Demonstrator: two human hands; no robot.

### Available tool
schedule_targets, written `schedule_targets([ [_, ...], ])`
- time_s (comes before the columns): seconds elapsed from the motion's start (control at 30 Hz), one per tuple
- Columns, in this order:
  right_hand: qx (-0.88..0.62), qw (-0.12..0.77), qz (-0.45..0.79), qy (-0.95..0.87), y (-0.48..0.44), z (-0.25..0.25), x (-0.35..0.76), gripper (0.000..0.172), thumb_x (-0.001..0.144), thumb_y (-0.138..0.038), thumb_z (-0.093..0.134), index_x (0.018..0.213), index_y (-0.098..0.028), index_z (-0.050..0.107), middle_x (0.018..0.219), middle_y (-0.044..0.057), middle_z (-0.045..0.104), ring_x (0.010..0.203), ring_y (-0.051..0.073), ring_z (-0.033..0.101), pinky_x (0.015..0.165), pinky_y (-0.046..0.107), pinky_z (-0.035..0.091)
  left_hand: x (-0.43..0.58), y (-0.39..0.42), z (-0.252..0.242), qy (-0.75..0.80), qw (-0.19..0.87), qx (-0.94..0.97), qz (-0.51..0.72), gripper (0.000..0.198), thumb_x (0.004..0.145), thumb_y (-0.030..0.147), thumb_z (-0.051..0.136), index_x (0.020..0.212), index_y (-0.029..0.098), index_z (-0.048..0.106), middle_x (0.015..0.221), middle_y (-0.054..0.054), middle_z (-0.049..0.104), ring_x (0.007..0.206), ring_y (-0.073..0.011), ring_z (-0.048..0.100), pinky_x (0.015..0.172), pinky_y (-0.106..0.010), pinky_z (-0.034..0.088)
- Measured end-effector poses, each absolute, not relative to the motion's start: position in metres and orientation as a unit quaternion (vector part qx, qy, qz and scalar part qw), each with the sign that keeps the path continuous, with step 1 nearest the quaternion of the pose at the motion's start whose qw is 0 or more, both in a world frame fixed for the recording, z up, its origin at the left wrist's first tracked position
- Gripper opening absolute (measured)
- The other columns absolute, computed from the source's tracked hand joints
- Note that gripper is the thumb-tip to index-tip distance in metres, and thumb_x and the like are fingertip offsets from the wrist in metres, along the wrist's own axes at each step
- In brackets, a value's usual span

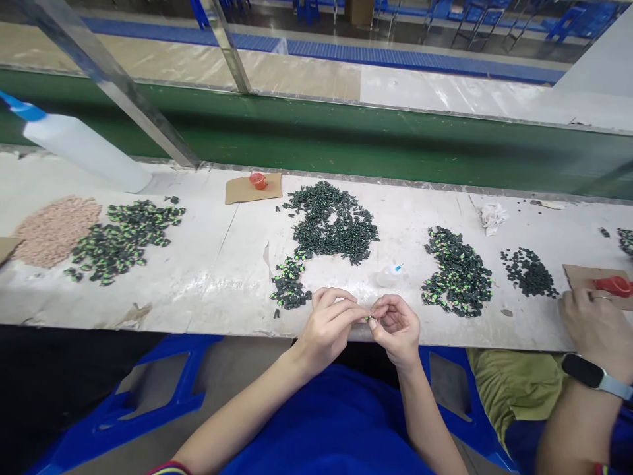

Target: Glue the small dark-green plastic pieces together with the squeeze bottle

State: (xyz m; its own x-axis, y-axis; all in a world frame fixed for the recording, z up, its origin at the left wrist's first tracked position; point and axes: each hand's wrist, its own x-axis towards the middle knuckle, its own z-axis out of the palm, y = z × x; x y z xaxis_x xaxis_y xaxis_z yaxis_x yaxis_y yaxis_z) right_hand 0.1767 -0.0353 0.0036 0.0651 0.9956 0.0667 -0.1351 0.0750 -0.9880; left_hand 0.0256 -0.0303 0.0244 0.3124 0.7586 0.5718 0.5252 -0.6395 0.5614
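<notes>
My left hand point(327, 328) and my right hand point(399, 330) meet over the near edge of the table. Between their fingertips is a small dark green and lime part point(368, 318), pinched from both sides and mostly hidden. Just beyond my left hand is a small heap of dark and lime-green parts point(288, 284). Farther back, a larger pile of slim dark green pieces point(331, 224) spreads over the table. A small clear bottle with a blue tip point(388, 274) lies on its side beyond my right hand.
On the white table point(217, 264), a pile of pink pieces point(59, 227) and dark-lime parts point(123, 237) are left. More dark-lime parts point(457, 274) and black bits point(530, 272) are right. A co-worker's hand point(593, 323) rests near a red cup point(613, 285). A large white bottle point(89, 148) leans left.
</notes>
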Motion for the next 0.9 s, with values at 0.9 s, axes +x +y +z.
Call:
schedule_targets([
  [0.9, -0.616, 0.334, 0.056, -0.712, -0.006, -0.01, 0.222, 0.052, 0.079, -0.047, 0.062, 0.122, -0.02, 0.052, 0.121, 0.015, 0.053, 0.122, 0.035, 0.037, 0.098, 0.057, 0.037, -0.038, 0.018, 0.017, 0.72, 0.05, 0.666, 0.189, 0.012, 0.083, 0.027, 0.062, 0.082, 0.018, 0.071, 0.096, -0.012, 0.071, 0.106, -0.0352, 0.049, 0.086, -0.049, 0.031],
])
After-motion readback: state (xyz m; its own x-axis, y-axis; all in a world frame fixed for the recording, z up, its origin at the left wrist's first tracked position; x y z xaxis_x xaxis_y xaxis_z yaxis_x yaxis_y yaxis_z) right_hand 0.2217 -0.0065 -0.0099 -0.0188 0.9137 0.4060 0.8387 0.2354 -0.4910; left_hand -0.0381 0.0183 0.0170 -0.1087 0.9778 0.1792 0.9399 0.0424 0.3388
